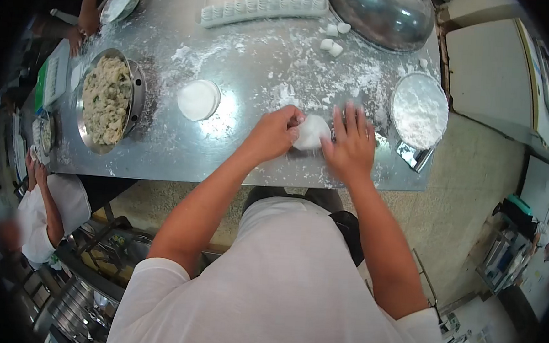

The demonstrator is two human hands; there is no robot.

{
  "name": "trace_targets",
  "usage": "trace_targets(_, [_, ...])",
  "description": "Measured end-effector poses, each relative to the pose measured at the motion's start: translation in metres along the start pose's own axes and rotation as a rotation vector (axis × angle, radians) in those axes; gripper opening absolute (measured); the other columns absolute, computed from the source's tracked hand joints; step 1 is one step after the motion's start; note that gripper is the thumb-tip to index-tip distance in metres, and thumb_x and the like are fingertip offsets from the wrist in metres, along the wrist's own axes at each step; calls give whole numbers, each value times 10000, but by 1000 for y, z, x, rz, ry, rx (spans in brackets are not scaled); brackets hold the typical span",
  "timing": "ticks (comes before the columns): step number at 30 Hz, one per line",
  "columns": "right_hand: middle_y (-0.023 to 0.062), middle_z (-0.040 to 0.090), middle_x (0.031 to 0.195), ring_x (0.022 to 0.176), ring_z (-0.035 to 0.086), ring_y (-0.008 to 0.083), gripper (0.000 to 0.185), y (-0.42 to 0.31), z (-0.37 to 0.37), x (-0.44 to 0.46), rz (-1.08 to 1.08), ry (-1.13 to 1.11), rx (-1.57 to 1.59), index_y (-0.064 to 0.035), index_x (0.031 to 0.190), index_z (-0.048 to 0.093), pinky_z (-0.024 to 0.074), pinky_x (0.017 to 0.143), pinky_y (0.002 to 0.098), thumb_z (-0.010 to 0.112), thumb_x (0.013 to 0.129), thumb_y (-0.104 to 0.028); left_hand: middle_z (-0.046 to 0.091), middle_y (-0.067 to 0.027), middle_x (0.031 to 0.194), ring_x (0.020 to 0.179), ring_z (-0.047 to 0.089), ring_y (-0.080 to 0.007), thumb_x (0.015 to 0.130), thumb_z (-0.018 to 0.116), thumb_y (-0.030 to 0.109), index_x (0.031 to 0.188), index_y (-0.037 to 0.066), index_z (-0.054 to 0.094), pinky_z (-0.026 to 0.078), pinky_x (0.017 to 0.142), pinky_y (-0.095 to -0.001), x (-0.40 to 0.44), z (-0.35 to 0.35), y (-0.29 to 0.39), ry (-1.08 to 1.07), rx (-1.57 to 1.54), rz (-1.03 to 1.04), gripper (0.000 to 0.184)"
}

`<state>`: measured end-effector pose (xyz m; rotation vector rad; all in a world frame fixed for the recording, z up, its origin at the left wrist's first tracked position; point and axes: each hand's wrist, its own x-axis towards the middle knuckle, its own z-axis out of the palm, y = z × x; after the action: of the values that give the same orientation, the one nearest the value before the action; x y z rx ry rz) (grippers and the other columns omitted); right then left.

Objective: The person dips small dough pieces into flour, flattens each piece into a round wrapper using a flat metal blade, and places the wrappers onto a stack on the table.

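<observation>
A round white dough wrapper [312, 133] lies on the floured steel table between my hands. My left hand [277, 132] is closed in a pinch at the wrapper's left edge. On the wrapper's right side, my right hand [353, 145] is spread palm down, its fingertips slightly blurred. Whatever may be under that palm is hidden. To the left is a stack of round dough wrappers [198, 100]. Several small dough pieces [331, 47] sit farther back, beside a large overturned metal bowl [384, 15].
A bowl of flour [419, 111] stands right, near a metal scraper [414, 156]. Chopped filling [106, 101] fills a steel bowl at left. Trays of shaped dumplings [265, 10] are at the back. Other people's hands [85, 28] work at the far left; another person [52, 214] is lower left.
</observation>
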<state>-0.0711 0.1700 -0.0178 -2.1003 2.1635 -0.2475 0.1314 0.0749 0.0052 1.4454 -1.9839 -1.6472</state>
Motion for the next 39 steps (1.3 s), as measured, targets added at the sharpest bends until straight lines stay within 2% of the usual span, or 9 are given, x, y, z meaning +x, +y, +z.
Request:
trace_targets(3, [203,403,1606,1478,375,411,722,-1,1,73,84,145,-3,-80,1520,489,271,1200,580,622,933,-477,741,-179,1088,978,731,-287,919,687,87,1215,18,639,555,865,-396,13,-2,17,45,92,40,308])
trace_targets(6, [210,402,1605,1480,370,416,736,0,2,68,51,214,-6,-80,1534,468,255,1210,587,618,934,-478,734,-205,1030,953,706,-400,922,713,155,1116,11,678,552,847,-435,33,3,6,157,333,339,245])
trace_targets(13, [216,428,1590,1470,395,403,695,4,0,-48,-63,33,122,-87,1487,539,284,1179,562,638,913,-467,726,-204,1029,914,706,-364,937,658,96,1102,-5,654,547,828,-396,1,3,-10,-44,-131,35,193])
trace_targets(19, [203,333,1651,1511,319,409,721,4,8,83,34,155,-4,-113,1574,429,210,1223,603,553,972,-488,717,-222,1140,1013,709,-373,926,692,117,1184,6,670,550,893,-421,23,-5,25,31,235,168,282])
trace_targets(23, [199,367,1634,1507,335,401,685,-2,5,8,45,70,33,-92,1526,491,200,1225,593,589,955,-458,715,-211,1068,941,691,-411,924,687,137,1085,1,702,543,837,-461,27,-1,9,81,386,287,211])
trace_targets(27, [193,417,1606,1479,380,407,673,5,4,-63,15,-9,125,-95,1486,544,240,1206,588,635,922,-451,726,-202,1015,890,711,-345,948,637,76,1117,-7,649,538,780,-421,2,-1,-9,-54,-86,-19,189])
trace_targets(32, [227,370,1618,1511,322,404,710,1,-1,73,47,129,4,-98,1549,456,200,1232,576,573,963,-482,729,-206,1045,962,718,-356,940,672,105,1204,15,659,553,839,-418,16,-4,13,83,170,202,279])
trace_targets(35, [234,351,1624,1514,307,414,711,-2,-5,62,84,112,14,-101,1571,414,187,1239,584,549,986,-482,726,-204,1040,969,710,-376,944,676,137,1189,24,676,546,850,-435,28,-4,13,71,380,314,270])
trace_targets(39, [209,408,1605,1488,365,414,695,3,7,-41,-13,59,35,-100,1500,524,258,1200,584,630,917,-463,714,-150,988,920,701,-309,948,633,79,1095,22,661,531,825,-399,9,-8,17,35,137,20,160])
